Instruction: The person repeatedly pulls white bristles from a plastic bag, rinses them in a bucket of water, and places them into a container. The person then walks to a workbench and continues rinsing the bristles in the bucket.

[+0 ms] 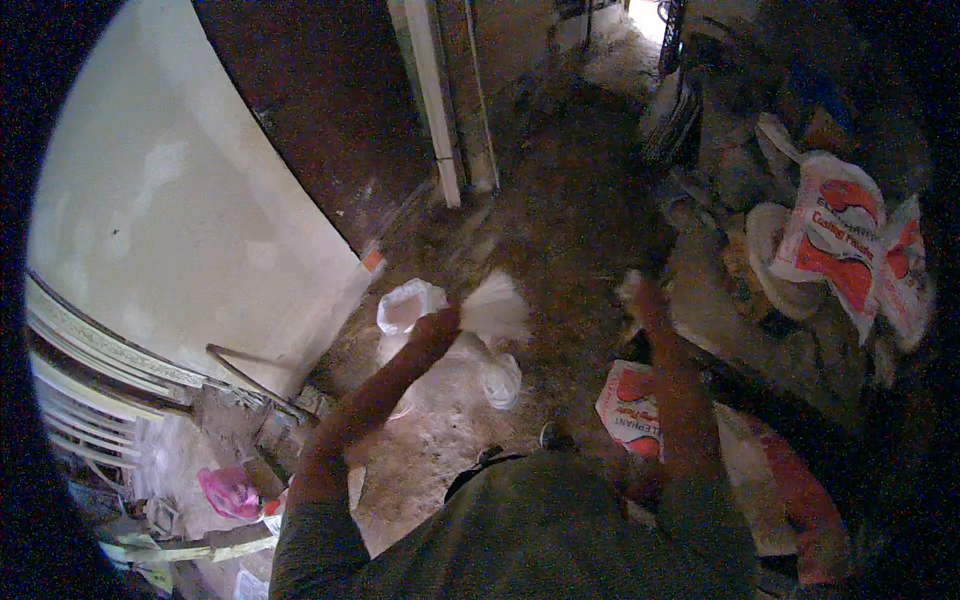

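Observation:
My left hand point(438, 326) is closed on a pale, fan-shaped, flat-looking piece point(497, 306), blurred, that spreads out to the right of my fingers. Just beyond that wrist stands a white open-topped container or bag point(408, 303) with a pale inside. Whitish plastic-looking bags or containers point(499, 381) lie on the floor under my left forearm. My right hand point(645, 302) is stretched forward over the dark floor, its fingers curled; a small whitish patch shows at the fingertips, too blurred to name. Below the right forearm lies a white and red printed sack point(632, 408).
Crumpled white and red sacks point(838, 235) are heaped at the right beside a round pale-rimmed thing point(785, 260). A pale wall panel point(180, 190) rises at the left; an upright post point(432, 100) stands ahead. Pink plastic point(230, 492) and slatted pieces point(90, 420) lie lower left.

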Action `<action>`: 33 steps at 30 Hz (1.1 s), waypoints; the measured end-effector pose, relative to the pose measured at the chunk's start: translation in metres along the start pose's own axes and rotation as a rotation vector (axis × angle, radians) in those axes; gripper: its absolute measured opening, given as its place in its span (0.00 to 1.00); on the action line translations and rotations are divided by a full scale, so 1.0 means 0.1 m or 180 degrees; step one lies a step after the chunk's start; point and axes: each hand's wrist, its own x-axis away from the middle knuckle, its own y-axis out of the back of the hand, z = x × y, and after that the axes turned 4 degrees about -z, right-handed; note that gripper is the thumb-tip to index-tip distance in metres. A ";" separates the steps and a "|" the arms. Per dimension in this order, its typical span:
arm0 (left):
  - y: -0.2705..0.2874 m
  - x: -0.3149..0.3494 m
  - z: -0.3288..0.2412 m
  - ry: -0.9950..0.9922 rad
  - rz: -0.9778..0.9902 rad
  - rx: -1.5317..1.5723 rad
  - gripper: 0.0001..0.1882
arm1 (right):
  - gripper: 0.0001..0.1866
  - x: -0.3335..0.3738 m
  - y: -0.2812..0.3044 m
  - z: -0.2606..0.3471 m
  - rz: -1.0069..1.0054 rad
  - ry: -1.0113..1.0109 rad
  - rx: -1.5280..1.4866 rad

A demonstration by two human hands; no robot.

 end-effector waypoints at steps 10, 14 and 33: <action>0.19 0.20 0.21 0.2403 0.0670 0.2977 0.31 | 0.18 0.21 0.19 1.02 -0.0671 0.0629 -0.0962; -0.06 0.25 0.28 0.1446 -0.0086 0.2727 0.26 | 0.18 0.50 0.23 1.65 0.0199 0.0470 -0.0839; -0.23 0.38 0.32 0.1085 -0.0136 0.1492 0.27 | 0.20 0.36 -0.11 1.84 -0.0257 0.0183 -0.0784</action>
